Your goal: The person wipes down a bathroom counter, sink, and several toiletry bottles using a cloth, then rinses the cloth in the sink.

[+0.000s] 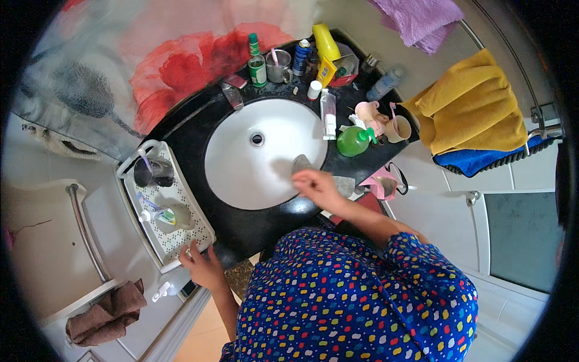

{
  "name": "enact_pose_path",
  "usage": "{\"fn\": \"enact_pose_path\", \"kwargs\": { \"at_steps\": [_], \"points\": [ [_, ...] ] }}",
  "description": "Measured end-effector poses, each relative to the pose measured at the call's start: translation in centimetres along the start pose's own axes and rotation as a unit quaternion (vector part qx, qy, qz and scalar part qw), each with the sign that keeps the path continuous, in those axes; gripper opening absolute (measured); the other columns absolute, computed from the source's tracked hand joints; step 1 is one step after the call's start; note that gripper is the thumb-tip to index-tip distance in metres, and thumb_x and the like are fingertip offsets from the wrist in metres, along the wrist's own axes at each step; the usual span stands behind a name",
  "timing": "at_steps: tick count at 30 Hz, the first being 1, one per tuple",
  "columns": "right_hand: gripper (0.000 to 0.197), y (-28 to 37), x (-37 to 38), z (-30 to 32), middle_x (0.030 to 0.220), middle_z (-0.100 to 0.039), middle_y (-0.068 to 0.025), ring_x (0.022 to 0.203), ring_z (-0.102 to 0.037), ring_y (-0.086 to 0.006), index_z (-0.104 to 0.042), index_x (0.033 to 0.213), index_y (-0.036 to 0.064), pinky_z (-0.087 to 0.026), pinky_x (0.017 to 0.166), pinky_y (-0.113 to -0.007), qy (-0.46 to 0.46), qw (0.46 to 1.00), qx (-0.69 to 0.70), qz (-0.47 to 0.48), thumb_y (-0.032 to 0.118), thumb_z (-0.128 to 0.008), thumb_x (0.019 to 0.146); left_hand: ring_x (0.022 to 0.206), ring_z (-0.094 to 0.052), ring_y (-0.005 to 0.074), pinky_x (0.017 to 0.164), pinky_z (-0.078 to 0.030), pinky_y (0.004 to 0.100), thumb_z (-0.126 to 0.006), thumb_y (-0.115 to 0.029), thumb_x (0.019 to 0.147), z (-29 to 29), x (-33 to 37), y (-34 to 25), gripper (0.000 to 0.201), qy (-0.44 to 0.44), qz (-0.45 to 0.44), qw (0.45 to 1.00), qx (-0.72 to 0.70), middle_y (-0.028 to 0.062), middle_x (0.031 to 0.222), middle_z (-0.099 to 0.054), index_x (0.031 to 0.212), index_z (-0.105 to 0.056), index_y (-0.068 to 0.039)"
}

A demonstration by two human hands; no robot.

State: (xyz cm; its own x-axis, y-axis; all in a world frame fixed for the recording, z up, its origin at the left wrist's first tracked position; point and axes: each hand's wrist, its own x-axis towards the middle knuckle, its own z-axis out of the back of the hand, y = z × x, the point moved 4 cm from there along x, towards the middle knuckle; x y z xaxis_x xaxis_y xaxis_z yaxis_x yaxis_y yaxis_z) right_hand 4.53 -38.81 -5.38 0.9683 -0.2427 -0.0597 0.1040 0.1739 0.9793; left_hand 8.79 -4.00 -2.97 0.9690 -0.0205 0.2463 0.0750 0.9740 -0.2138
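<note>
My right hand (316, 188) is closed on a grey cloth (344, 185) at the right front rim of the white oval sink (241, 175). One end of the cloth reaches over the basin, and the other lies toward the counter edge. Slight blur softens these fingers. At the lower left, my left hand (204, 265) has its fingers apart, right at the near corner of a white tray (202, 232). Whether the fingertips touch the tray is hard to make out. On the tray stand a dark cup (145, 175) and a clear cup holding a toothpaste tube (166, 216).
Along the black counter (181, 136) stand a green bottle (257, 63), a metal mug (278, 67), a white tube (328, 114), a green pump bottle (353, 142) and a beige cup (398, 130). A mustard towel (476, 105) hangs at right, a brown cloth (108, 314) at lower left.
</note>
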Motion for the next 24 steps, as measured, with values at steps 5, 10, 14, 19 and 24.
{"fn": "enact_pose_path", "kwargs": {
  "at_steps": [5,10,14,19,24],
  "points": [
    [0.019,-6.1,-5.1,9.1,0.076,-0.054,0.0003,0.059,-0.052,-0.0071,-0.053,0.105,0.0055,-0.047,0.054,-0.021,-0.276,0.953,0.100,-0.080,0.008,-0.061,0.088,0.072,-0.062,0.0196,0.062,-0.054,0.0316,-0.070,-0.011,0.076,1.3,-0.7,-0.4,0.052,0.010,0.039,0.998,-0.048,0.0095,0.129,-0.042,0.124,-0.051,-0.015],
    [0.042,-6.8,-4.2,13.9,0.077,-0.053,0.0000,0.060,-0.051,-0.0064,-0.046,0.123,0.0030,-0.045,0.051,-0.020,-0.350,0.933,0.073,-0.044,0.007,-0.064,0.085,0.072,-0.063,0.0184,0.061,-0.053,0.0302,-0.067,-0.004,0.077,0.3,-1.2,-1.7,0.051,-0.028,-0.055,0.991,-0.115,0.0128,0.131,-0.041,0.125,-0.050,-0.011],
    [0.060,-5.4,-1.6,14.2,0.071,-0.052,0.0007,0.058,-0.050,-0.0059,-0.037,0.134,0.0019,-0.044,0.050,-0.020,-0.326,0.944,0.040,-0.031,0.006,-0.067,0.082,0.077,-0.064,0.0196,0.068,-0.053,0.0300,-0.065,-0.001,0.078,-0.8,-0.7,-5.7,0.042,0.023,-0.120,0.971,-0.205,0.0146,0.128,-0.044,0.118,-0.056,-0.009],
    [0.036,-5.9,0.3,15.4,0.071,-0.057,0.0014,0.060,-0.047,-0.0060,-0.066,0.106,0.0038,-0.043,0.060,-0.021,-0.346,0.934,-0.080,-0.046,0.019,-0.076,0.075,0.086,-0.063,0.0206,0.068,-0.053,0.0332,-0.066,-0.008,0.078,-2.7,-0.2,-9.0,0.040,0.101,-0.221,0.953,-0.183,0.0117,0.128,-0.044,0.117,-0.056,-0.013],
    [0.030,-4.2,1.7,15.8,0.067,-0.058,-0.0024,0.058,-0.046,-0.0076,-0.068,0.099,0.0038,-0.042,0.056,-0.023,-0.329,0.920,-0.213,0.004,0.022,-0.074,0.076,0.086,-0.061,0.0218,0.067,-0.053,0.0355,-0.066,-0.009,0.076,-5.1,-0.7,-9.1,0.040,0.142,-0.234,0.943,-0.188,0.0105,0.125,-0.044,0.115,-0.057,-0.011]
  ]
}}
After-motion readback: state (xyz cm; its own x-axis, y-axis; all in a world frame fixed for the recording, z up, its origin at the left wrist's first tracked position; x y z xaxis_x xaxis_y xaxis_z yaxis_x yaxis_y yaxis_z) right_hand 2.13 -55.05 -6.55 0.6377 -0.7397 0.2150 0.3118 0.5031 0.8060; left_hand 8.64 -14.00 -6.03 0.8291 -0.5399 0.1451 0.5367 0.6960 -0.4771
